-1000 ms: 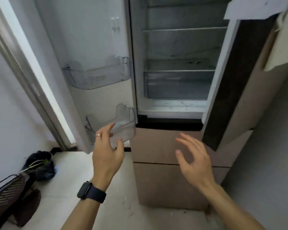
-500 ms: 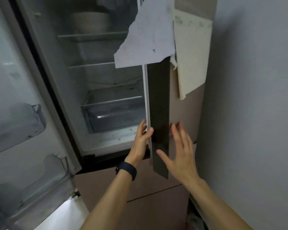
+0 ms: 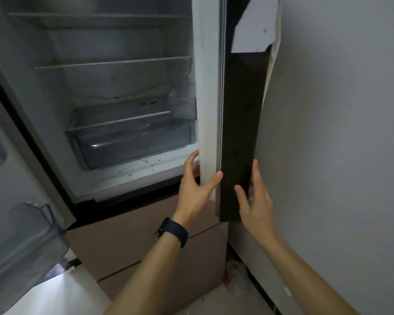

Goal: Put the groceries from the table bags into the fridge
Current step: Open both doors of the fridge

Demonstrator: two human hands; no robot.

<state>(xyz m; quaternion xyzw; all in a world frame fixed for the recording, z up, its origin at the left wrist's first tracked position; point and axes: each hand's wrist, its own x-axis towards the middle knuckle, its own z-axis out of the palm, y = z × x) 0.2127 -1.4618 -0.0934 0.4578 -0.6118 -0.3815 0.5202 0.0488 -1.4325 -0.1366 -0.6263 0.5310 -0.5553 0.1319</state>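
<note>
The fridge stands open in front of me, its bare glass shelves (image 3: 114,64) and clear crisper drawer (image 3: 132,142) showing nothing inside. The right fridge door (image 3: 241,137) is seen edge-on, dark on its outer face with a white inner lining. My left hand (image 3: 196,187), a dark watch on its wrist, grips the lower inner edge of that door, thumb on the seal. My right hand (image 3: 255,198) lies flat with spread fingers against the door's dark outer face. No groceries or bags are in view.
The left fridge door (image 3: 14,201) hangs open at far left with clear door bins (image 3: 23,244). A grey wall (image 3: 339,155) runs close along the right. Beige lower drawers (image 3: 134,235) sit below the opening. Torn paper (image 3: 253,30) hangs on the right door's top.
My view has swung right from the left door to the right door. My left hand has taken hold of the right door's edge, and my right hand now presses its outer face.
</note>
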